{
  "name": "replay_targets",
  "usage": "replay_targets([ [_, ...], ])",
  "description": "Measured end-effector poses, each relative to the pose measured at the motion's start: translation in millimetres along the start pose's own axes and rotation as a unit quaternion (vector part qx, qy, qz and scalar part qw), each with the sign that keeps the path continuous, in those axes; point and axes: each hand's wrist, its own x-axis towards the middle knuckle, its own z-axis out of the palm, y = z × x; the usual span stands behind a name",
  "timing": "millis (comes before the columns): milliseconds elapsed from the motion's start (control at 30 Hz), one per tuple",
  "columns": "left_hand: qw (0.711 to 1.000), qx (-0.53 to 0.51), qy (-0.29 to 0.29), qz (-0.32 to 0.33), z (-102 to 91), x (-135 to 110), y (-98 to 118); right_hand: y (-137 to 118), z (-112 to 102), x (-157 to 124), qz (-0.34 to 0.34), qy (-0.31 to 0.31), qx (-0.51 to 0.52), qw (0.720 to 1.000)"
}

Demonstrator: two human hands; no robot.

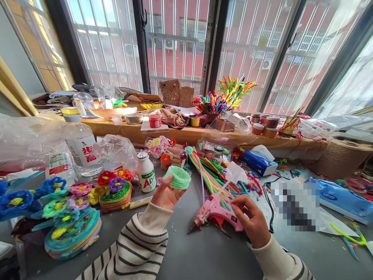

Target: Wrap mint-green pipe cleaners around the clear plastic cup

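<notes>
My left hand (pixel 165 196) is closed around a small pale-green round cup (pixel 178 178) that looks fuzzy, like coiled pipe cleaner, and is tilted above the table. A pink hot glue gun (pixel 215 210) lies on the grey tabletop between my hands, with its nozzle toward the left. Just right of its handle is my right hand (pixel 253 219), thumb and fingers pinched together; anything between them is too small or hidden to tell. Beyond the glue gun spreads a bundle of colourful pipe cleaners (pixel 201 165).
At left stand fuzzy flower pieces on coiled bases (pixel 72 233), a white bottle (pixel 145 173) and a large clear bottle (pixel 80 146). Tissue packs (pixel 340 196) and a twine spool (pixel 340 157) are at right. A black cord (pixel 271 206) curves beside my right hand. Paint jars (pixel 155 121) line the ledge.
</notes>
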Motion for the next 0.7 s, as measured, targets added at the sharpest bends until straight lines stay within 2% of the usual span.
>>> replay_targets([
  [300,1.000,-0.016,-0.022,0.012,7.9,-5.4,0.0,2.0,-0.7,-0.9,-0.021,-0.003,-0.003,1.000],
  [700,1.000,-0.008,0.000,0.008,7.4,-3.6,-0.7,2.6,-5.1,1.3,-0.039,-0.029,-0.043,0.998],
])
